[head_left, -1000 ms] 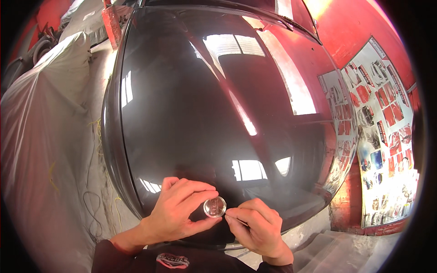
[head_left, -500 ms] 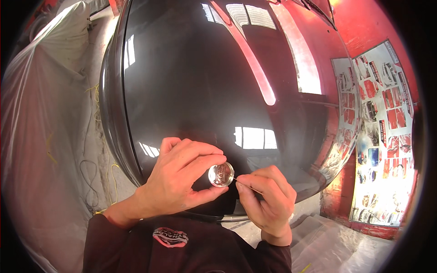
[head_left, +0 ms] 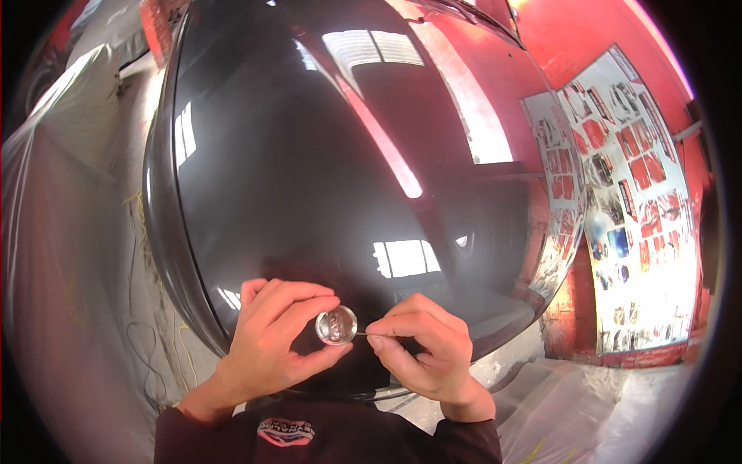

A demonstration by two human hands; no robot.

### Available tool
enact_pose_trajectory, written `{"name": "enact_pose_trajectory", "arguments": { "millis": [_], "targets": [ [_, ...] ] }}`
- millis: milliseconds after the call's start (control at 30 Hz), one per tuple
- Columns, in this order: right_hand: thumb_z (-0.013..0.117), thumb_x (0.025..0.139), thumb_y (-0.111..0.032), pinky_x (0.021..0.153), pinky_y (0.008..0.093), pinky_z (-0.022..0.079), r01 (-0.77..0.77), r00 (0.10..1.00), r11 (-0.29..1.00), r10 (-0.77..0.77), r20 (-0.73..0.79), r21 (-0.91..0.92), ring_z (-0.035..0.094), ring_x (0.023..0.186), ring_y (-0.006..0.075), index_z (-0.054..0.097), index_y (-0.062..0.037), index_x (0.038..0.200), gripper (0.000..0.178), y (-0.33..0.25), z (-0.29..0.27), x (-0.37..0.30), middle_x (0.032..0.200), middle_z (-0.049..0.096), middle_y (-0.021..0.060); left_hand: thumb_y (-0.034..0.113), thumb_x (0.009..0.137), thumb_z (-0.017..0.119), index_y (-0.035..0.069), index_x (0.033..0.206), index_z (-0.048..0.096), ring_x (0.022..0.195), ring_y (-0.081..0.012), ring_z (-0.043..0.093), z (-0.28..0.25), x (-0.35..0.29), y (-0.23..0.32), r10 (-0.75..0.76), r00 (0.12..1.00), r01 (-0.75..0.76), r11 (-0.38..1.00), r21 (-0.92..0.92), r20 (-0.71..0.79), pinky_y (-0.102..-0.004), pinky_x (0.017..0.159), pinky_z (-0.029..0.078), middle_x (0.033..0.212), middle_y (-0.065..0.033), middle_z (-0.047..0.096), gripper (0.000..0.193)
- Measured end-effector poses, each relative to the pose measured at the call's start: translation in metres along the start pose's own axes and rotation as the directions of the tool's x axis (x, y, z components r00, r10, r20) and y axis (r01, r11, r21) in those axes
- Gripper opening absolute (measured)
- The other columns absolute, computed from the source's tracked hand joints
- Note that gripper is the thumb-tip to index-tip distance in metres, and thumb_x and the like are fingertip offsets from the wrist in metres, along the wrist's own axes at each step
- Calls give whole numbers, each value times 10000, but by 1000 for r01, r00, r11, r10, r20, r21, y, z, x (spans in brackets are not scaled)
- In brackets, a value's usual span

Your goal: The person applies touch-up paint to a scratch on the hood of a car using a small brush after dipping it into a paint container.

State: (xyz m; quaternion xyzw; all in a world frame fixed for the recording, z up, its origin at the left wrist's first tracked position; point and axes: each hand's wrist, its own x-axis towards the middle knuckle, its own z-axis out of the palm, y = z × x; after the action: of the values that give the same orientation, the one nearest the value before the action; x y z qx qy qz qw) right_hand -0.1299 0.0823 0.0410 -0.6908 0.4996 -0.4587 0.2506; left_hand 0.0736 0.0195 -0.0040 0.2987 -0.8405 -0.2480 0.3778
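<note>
Between the thumb and fingers of my left hand (head_left: 270, 340) is a small round clear, shiny container (head_left: 337, 325) with raised marks on its face. The fingers of my right hand (head_left: 425, 348) pinch a thin stick or wire (head_left: 361, 334) whose end reaches the container's right rim. I cannot tell whether its tip is inside or only touching. Both hands are over the near edge of a glossy dark car hood (head_left: 286, 178). The container's underside and most of the stick are hidden.
Plastic sheeting (head_left: 69, 255) hangs along the left, with a dark cable (head_left: 148, 348) on the floor beside it. At the right a red wall (head_left: 553, 46) carries a picture board (head_left: 641, 185). More clear sheeting (head_left: 572, 410) lies at lower right. The hood mirrors windows.
The view has shifted, so the hood and board sit further left. Both hands appear lower and further left, still holding the container and stick. The stick now looks more level.
</note>
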Motion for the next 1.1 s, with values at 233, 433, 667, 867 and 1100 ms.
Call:
{"name": "enact_pose_trajectory", "arguments": {
  "millis": [233,433,667,867,1100],
  "targets": [
    [612,890,54,593,255,481,-254,957,930,281,-68,266,631,663,149,646,37,875,41,4,-27,28,821,662,118,237,628,897,79,1032,702,880,-185,606,-6,-5,-12,-77,997,77,997,12,-21,-352,850,360,1088,-26,671,475],
    [614,973,-102,650,271,516,-210,870,851,387,-306,481,664,730,155,629,31,958,134,57,-80,99,815,625,57,214,597,905,84,1028,695,857,-188,610,-14,-9,-24,-134,991,135,990,45,-31,-360,858,365,1088,-38,670,497],
    [660,954,-150,726,346,574,-126,814,768,442,-378,628,676,762,192,634,4,940,156,102,-99,139,803,614,54,180,551,898,69,1020,689,822,-206,598,-21,-11,-28,-148,987,154,984,93,-63,-360,819,378,1033,-70,684,525],
    [661,939,-131,754,354,583,-173,783,725,511,-353,666,686,788,210,637,1,881,146,110,-91,135,790,611,61,223,557,840,46,994,685,922,-261,590,-24,-16,-23,-175,983,180,974,141,-49,-373,781,473,1018,-97,660,496],
    [664,920,-104,748,365,597,-162,759,708,534,-371,687,686,810,235,628,23,873,140,105,-99,127,806,602,85,246,554,840,39,976,682,906,-267,599,-29,-21,-7,-198,979,202,970,138,-40,-374,785,471,1014,-104,658,496]
  ]
}}
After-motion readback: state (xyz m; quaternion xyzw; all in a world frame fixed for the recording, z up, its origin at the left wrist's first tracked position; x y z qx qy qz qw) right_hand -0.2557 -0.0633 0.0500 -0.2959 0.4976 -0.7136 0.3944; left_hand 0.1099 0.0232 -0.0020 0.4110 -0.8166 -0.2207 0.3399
